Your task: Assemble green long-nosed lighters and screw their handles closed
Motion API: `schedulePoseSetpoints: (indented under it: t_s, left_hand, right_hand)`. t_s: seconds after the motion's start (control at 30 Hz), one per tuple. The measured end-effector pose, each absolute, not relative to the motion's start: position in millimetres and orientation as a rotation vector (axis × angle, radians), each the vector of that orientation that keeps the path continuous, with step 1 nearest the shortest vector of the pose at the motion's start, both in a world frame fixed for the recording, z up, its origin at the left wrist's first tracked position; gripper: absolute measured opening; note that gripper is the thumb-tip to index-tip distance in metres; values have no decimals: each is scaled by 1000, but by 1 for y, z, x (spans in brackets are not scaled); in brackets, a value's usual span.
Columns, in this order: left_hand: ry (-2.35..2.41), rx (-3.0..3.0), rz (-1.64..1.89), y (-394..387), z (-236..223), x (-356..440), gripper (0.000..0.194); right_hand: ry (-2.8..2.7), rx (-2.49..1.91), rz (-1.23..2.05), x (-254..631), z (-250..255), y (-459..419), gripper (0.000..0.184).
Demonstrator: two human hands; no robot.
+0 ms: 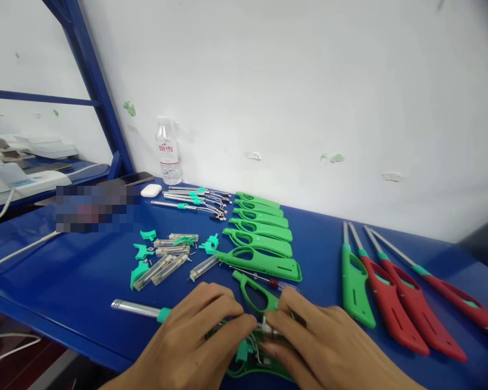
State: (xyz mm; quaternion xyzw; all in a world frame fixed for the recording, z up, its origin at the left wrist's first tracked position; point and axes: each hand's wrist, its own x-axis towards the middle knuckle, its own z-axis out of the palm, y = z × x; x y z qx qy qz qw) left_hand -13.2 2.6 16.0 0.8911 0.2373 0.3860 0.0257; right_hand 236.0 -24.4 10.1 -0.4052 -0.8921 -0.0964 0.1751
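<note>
An open green lighter shell half [264, 369] lies under both hands, with thin white wires [254, 346] and a teal trigger piece [242, 351] in it. My right hand [309, 336] is closed on a small part with a white end [265, 325]; its rest is hidden by the fingers. Beside it, my left hand [203, 330] is closed with thumb and forefinger pinched near that white end; what they hold is hidden. From under the left hand a metal lighter tube [138, 309] with a teal collar sticks out leftward. Just behind the hands lies another green shell half [248, 290].
Several green shell halves [264, 246] lie in a column beyond, near a screwdriver [278, 284]. Clear fuel tanks [171, 269], teal triggers [140, 273] and wired metal tubes [187, 197] lie left. Assembled lighters [398, 303] lie right. A water bottle [168, 151] stands by the wall.
</note>
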Motion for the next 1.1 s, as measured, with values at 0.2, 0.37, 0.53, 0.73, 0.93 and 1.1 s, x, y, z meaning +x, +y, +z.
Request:
schedulePoseSetpoints:
  t_s: [0.2, 0.37, 0.53, 0.73, 0.93, 1.1]
  left_hand:
    - [734, 2765, 1215, 2, 13, -11, 30]
    - [733, 2764, 1172, 0, 13, -14, 29]
    - [681, 2761, 1174, 0, 13, -13, 28]
    - [644, 2767, 1166, 3, 8, -16, 27]
    - [576, 2745, 1284, 11, 1, -11, 27]
    - [578, 2807, 1228, 7, 10, -6, 24]
  right_hand:
    - [-2524, -1131, -336, 238, 6, -25, 41]
    - [-2524, -1123, -295, 237, 7, -23, 44]
    - [-2544, -1077, -294, 237, 6, -23, 42]
    - [-2544, -1061, -294, 236, 7, -22, 42]
    - [-2442, -1040, -344, 233, 15, -21, 40]
    - [-2417, -1047, -363, 232, 20, -21, 35]
